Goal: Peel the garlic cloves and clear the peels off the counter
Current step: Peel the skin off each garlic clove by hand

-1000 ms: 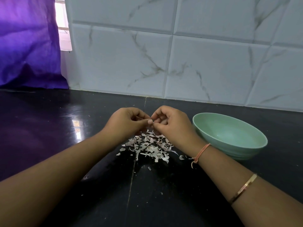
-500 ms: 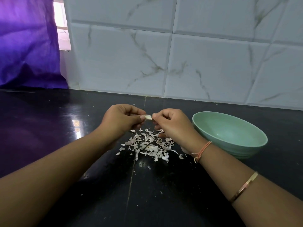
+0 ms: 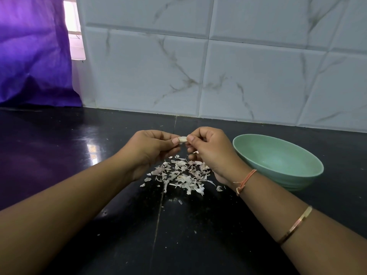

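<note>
Two-handed, pinches one garlic clove (image 3: 182, 139), left hand (image 3: 153, 149) and right hand (image 3: 210, 153) both clamped on it, above peels (image 3: 180, 175) scattered on the bench (image 3: 59, 155) near a green bowl (image 3: 278, 161).

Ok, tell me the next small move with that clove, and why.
Probably strip any remaining skin with the right hand, letting it fall on the peel pile. Both hands pinch the garlic clove above that pile, the left hand at its other end. Whether skin remains is hard to tell. If bare, it goes in the green bowl.
</note>
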Available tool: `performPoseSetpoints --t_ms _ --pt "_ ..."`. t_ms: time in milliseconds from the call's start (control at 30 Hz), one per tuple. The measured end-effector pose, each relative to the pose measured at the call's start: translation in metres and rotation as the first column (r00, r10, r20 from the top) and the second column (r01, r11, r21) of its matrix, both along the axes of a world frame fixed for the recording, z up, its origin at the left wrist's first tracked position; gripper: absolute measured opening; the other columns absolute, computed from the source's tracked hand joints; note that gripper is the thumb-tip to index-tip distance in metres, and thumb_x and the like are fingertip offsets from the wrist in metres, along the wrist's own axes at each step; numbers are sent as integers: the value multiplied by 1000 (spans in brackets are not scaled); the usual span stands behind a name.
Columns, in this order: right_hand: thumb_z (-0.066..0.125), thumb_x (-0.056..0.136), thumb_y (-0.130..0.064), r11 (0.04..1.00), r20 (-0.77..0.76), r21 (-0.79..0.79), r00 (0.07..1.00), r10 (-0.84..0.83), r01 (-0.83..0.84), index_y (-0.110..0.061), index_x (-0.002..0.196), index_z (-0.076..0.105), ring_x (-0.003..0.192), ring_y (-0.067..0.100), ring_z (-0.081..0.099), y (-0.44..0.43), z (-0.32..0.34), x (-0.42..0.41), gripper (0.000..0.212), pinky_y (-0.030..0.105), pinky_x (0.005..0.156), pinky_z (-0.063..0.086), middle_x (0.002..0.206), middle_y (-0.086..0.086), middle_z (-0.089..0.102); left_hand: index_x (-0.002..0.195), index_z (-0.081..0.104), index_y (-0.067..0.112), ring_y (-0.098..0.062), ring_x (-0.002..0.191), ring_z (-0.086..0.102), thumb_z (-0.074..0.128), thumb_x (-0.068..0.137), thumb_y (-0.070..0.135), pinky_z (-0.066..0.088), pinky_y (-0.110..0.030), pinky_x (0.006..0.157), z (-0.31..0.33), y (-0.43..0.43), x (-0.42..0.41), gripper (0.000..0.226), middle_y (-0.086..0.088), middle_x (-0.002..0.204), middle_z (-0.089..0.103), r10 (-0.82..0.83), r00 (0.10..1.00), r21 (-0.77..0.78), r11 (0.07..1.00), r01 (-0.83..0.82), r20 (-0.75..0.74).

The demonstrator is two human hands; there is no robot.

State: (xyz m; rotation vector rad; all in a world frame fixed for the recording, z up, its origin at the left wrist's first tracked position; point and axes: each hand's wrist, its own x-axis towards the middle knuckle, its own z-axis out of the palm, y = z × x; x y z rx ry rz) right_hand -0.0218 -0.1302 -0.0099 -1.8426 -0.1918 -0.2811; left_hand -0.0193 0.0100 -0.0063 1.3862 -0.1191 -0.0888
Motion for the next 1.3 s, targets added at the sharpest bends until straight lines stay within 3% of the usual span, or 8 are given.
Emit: performPoseSetpoints --t_ms 200,433,533,767,967,1300 --pt "50 94 -5 968 -107 248 991 79 -51 -7 71 57 51 10 49 2 3 -2 25 26 59 47 63 6 54 79 63 -3 -6 52 64 54 83 -9 53 -12 57 3 -4 -4 11 -4 58 68 -10 1000 -106 994 8 -16" --pt "47 97 -17 932 -142 356 982 125 -67 -6 75 58 55 10 51 3 5 -4 27 23 53 50 70 7 55 83 62 -5 -6 54 65 56 83 -7 53 -11 57 4 -3 -3 7 -5 61 68 29 999 -167 985 -31 -13" --pt "55 93 -22 934 -101 340 983 155 -113 -7 77 59 59 10 52 4 4 -5 23 24 55 51 72 6 56 79 61 -4 -6 54 65 55 84 -6 53 -11 58 3 -4 -3 9 -4 59 68 42 999 -176 983 -46 -26" --pt "53 93 -6 953 -65 302 996 57 -35 -6 73 58 46 9 50 6 1 -5 21 23 54 47 58 3 53 79 60 -4 -7 52 65 52 85 -8 53 -12 54 1 -8 -4 11 -8 60 67 -1 997 -216 976 -16 -80" --pt "50 94 -5 926 -106 376 994 37 6 -5 74 59 45 7 49 10 -2 -3 22 22 54 44 60 6 53 78 61 -4 -8 54 66 52 86 -8 52 -12 53 0 -10 -5 12 -9 60 68 -10 997 -213 977 -7 -79" --pt "47 95 -5 832 -229 554 959 166 -12 2 78 58 46 8 49 9 3 -5 21 17 45 47 63 9 54 79 61 -5 -8 54 66 50 87 -7 54 -13 57 -1 -10 -6 14 -8 61 68 -39 993 -255 967 11 -107"
